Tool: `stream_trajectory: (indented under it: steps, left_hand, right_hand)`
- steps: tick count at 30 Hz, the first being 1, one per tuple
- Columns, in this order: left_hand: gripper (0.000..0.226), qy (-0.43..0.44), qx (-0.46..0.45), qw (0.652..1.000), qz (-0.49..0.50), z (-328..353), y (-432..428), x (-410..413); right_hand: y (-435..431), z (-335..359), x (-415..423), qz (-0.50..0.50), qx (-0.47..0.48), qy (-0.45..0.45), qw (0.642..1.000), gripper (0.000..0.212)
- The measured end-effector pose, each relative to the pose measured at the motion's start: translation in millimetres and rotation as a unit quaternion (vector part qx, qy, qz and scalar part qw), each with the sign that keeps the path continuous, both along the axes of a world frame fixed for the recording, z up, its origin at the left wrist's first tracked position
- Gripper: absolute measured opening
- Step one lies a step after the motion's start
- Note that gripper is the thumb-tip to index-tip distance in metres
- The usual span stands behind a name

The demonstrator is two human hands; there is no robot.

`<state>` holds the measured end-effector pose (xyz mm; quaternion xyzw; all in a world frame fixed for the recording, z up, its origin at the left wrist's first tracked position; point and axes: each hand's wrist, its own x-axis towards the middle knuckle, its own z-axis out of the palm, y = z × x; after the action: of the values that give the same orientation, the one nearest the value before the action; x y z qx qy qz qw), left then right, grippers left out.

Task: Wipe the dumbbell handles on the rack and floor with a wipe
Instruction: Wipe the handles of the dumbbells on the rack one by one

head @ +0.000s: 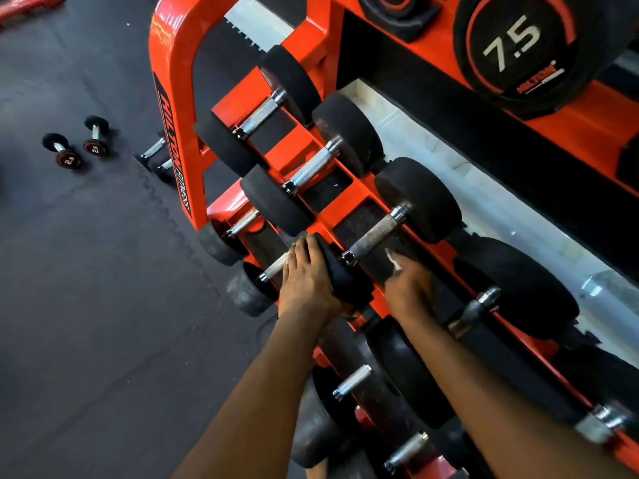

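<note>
A gym: an orange dumbbell rack [173, 108] holds rows of black rubber dumbbells [313, 165] above dark rubber floor mats [86, 271].

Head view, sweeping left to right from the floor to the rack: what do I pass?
2.5 dumbbells on the floor → orange rack end frame → left hand gripping a dumbbell head → right hand holding the wipe → 7.5 dumbbell on the upper tier.
</note>
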<state>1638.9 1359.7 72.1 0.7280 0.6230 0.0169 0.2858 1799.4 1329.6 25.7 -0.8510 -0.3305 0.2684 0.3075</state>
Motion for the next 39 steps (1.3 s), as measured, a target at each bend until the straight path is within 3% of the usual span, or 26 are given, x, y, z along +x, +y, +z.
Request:
stream_trajectory:
  steps: [1, 3, 6, 12, 15, 19, 22, 24, 28, 32, 35, 38, 39]
  left_hand:
    - [0.162, -0.003, -0.002, 1.0, -0.001, 1, 0, 0]
    - [0.162, -0.006, 0.004, 1.0, 0.0, 3, -1, 0]
    - [0.161, -0.003, 0.004, 1.0, -0.006, 0, 0, -1]
    - [0.158, -0.009, 0.018, 1.0, -0.008, -4, 0, -1]
    - [0.16, -0.006, 0.018, 1.0, -0.013, -2, 0, -1]
    - [0.159, -0.007, 0.008, 1.0, -0.018, 1, -1, -1]
    - [0.158, -0.008, 0.011, 1.0, -0.016, 2, -1, -2]
    - [0.158, -0.01, 0.011, 1.0, -0.018, 1, -1, -2]
    - [0.158, -0.012, 0.012, 1.0, -0.021, 0, 0, -2]
    - [0.158, -0.009, 0.008, 1.0, -0.021, 0, -1, -2]
    - [0.157, -0.01, 0.015, 1.0, -0.02, 0, -2, -3]
    - [0.157, -0.012, 0.015, 1.0, -0.023, -1, -1, -3]
    - [0.158, -0.011, 0.015, 1.0, -0.024, -1, -1, -3]
  right_hand:
    - [3, 1, 1, -0.084, 0.007, 0.108, 0.991, 0.038]
    - [24, 4, 7, -0.22, 0.06, 0.236, 0.945, 0.02]
    - [68, 4, 5, -0.296, 0.114, 0.357, 0.878, 0.016]
    - [57, 18, -35, -0.302, 0.16, 0.232, 0.911, 0.032]
    - [65, 13, -20, -0.299, 0.138, 0.265, 0.906, 0.031]
    - [79, 5, -9, -0.316, 0.147, 0.368, 0.862, 0.021]
    - [57, -1, -28, -0.262, 0.089, 0.38, 0.883, 0.029]
    - [45, 0, -29, -0.263, 0.078, 0.403, 0.873, 0.023]
    - [68, 15, -2, -0.34, 0.145, 0.378, 0.849, 0.018]
    - [71, 15, -9, -0.254, 0.101, 0.381, 0.883, 0.015]
    - [56, -2, -15, -0.196, 0.02, 0.419, 0.887, 0.026]
    - [54, 16, -10, -0.154, -0.063, 0.357, 0.919, 0.032]
    - [55, 23, -9, -0.158, -0.047, 0.338, 0.927, 0.035]
